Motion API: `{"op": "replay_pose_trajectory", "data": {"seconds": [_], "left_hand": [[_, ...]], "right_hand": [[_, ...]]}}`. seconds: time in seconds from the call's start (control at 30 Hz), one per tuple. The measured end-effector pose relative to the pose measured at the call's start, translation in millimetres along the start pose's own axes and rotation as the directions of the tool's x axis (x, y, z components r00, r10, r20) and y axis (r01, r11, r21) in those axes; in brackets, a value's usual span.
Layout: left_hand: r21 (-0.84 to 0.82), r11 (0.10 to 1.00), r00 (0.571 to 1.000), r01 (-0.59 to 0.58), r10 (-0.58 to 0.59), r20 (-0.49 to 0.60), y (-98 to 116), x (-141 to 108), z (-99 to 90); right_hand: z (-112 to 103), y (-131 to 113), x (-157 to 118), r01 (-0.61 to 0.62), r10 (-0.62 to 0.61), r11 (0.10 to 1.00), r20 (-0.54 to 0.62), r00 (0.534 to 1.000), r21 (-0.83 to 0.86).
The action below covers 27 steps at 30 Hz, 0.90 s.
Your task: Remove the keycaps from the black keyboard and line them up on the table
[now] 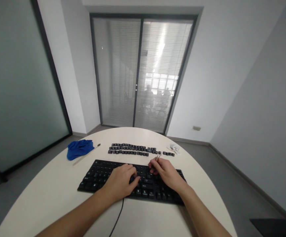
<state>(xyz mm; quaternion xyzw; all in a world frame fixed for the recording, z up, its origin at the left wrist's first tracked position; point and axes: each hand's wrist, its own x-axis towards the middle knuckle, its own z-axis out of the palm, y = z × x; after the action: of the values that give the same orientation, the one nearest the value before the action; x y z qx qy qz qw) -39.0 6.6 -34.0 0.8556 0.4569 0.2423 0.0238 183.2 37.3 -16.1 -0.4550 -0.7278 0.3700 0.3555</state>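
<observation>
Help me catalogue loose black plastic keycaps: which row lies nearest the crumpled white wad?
The short, rightmost row of black plastic keycaps; all others lie farther left.

Black keyboard (pixel 145 186) lies on a pale, curved worktop (pixel 46 194), its cable (pixel 118 217) running toward the wearer. Left hand (pixel 121 181) rests on the keys, fingers curled. Right hand (pixel 165 171) holds a slender tool (pixel 157 158) in its grip, over the keyboard. Beyond: loose keycaps (pixel 130 148) in rows. Far left: blue cloth (pixel 80 149), long-handled brush (pixel 87 155) just beside it. Far right: crumpled white material (pixel 174 147).
</observation>
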Motion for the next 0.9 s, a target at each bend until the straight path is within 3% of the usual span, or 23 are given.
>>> {"op": "replay_pose_trajectory", "data": {"seconds": [0.2, 0.63, 0.9], "left_hand": [[0.015, 1.0, 1.0, -0.008, 0.007, 0.009, 1, 0, 0.1], [0.06, 0.998, 1.0, -0.023, 0.022, 0.019, 2, 1, -2.1], [0.085, 0.996, 0.998, -0.02, 0.015, 0.068, 19, 15, 2.6]], "right_hand": [[-1, 0, 1, 0.004, -0.003, 0.999, -0.037, 0.999, 0.036], [-9, 0, -2, 0.005, -0.005, 1.0, 0.034, 0.999, -0.002], [-7, 2, 0, -0.049, 0.048, 0.996, 0.017, 0.999, 0.07]]}}
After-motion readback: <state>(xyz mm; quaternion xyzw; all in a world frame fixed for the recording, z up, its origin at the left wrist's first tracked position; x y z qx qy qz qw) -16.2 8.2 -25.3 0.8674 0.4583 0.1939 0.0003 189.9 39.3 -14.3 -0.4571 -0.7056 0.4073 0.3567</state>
